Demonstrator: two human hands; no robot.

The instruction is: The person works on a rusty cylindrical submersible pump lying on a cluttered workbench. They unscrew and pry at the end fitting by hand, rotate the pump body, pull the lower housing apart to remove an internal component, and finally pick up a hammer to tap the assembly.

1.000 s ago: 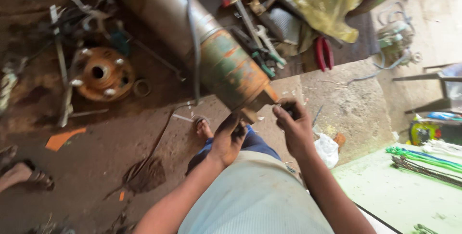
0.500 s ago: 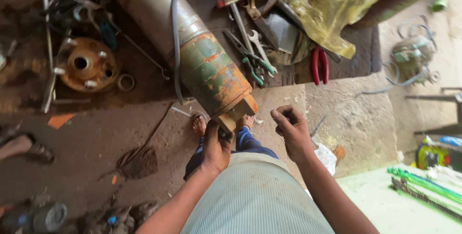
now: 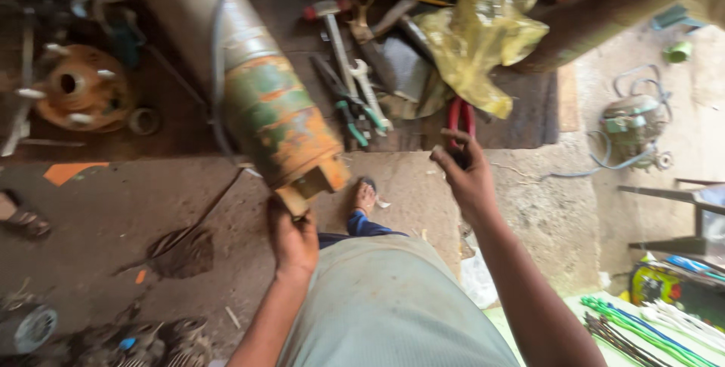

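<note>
The left hand (image 3: pixel 293 240) is pressing up against the near, rusty end of a big cylindrical motor body (image 3: pixel 260 103), its fingers curling around the small block that sticks out of that end; the hand is closed on that fitting as far as can be made out, though the fingertips themselves are hidden. The right hand (image 3: pixel 467 178) is hovering to the right, apart from the cylinder, with its fingers pinched together on something small and dark that is too blurred to identify.

The cylinder is lying across the raised slab (image 3: pixel 423 186), its long axis running from the far left down toward the near middle, and its orange-and-green end is pointing at the person and overhanging the slab's edge above a sandalled foot (image 3: pixel 365 197).

The risk, as I judge it, is that heavy overhanging end: with only one hand steadying it, it could roll or slide off the edge onto the foot below, or pinch the fingers under the fitting.

Farther out, pliers and spanners (image 3: pixel 355 99) are lying beside a crumpled yellow plastic bag (image 3: pixel 476 38), and a rusty flange (image 3: pixel 79 87) is sitting at the far left.
</note>
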